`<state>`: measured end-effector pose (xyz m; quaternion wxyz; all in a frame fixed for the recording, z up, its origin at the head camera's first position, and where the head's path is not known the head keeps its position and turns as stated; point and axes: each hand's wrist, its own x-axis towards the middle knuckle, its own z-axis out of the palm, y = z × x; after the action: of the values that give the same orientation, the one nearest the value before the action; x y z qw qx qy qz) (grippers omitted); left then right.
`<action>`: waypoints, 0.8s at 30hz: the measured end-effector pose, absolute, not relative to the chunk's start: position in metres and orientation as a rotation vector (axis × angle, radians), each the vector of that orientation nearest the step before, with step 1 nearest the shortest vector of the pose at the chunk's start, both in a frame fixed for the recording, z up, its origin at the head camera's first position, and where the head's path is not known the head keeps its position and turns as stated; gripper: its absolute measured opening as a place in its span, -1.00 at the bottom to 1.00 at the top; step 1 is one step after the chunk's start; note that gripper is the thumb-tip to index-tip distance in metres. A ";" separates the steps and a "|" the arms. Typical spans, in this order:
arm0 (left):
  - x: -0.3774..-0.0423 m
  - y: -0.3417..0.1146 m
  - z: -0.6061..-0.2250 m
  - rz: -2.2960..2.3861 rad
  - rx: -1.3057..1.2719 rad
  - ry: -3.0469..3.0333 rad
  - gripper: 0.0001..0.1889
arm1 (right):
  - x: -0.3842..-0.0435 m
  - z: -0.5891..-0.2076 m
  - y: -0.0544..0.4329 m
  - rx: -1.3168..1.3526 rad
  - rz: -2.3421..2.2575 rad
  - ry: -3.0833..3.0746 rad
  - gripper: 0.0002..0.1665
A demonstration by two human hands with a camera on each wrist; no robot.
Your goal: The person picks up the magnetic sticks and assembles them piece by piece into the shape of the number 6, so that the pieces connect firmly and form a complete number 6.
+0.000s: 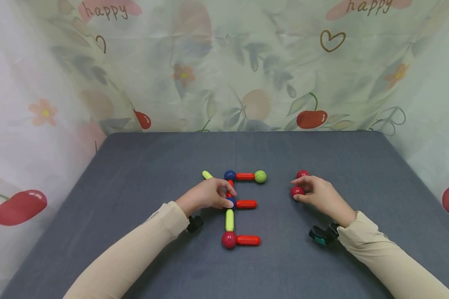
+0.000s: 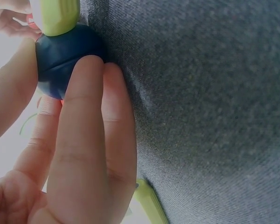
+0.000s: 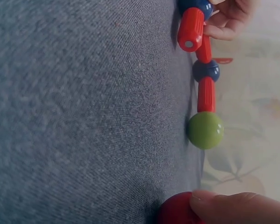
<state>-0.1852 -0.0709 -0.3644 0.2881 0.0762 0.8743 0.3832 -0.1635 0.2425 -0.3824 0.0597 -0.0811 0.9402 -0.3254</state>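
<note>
My left hand [image 1: 209, 193] pinches a dark blue ball [image 2: 60, 52] in the middle of a row of magnetic rods and balls on the table. From that ball a red rod [image 1: 247, 204] sticks out right, and a yellow-green rod [image 1: 229, 220] runs down to a red ball [image 1: 229, 239] with another red rod [image 1: 249, 240]. At the far end, a second blue ball [image 1: 230, 175] joins a red rod [image 1: 245, 176] tipped by a green ball [image 1: 260, 176]. My right hand [image 1: 322, 197] grips a separate red ball [image 1: 297, 191] between thumb and fingers.
One more red ball [image 1: 302, 173] lies just behind the fingers of my right hand. Left of the row rests a loose yellow-green rod [image 1: 207, 175], partly covered by my left hand. A patterned curtain [image 1: 228, 74] hangs behind the grey cloth-covered table [image 1: 153, 162].
</note>
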 end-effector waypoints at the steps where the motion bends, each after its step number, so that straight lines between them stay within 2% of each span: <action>1: -0.185 -0.071 -0.365 1.025 0.205 2.333 -0.75 | -0.164 -0.383 0.242 -0.245 -0.987 2.839 -0.53; 24: -0.186 -0.071 -0.365 1.029 0.214 2.327 -0.75 | -0.162 -0.381 0.215 -0.283 -1.036 2.720 -0.55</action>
<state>-0.1856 -0.0709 -0.3649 0.2900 0.0802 0.8721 0.3858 -0.1616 0.2149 -0.3812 0.1083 -0.0963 0.9247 -0.3520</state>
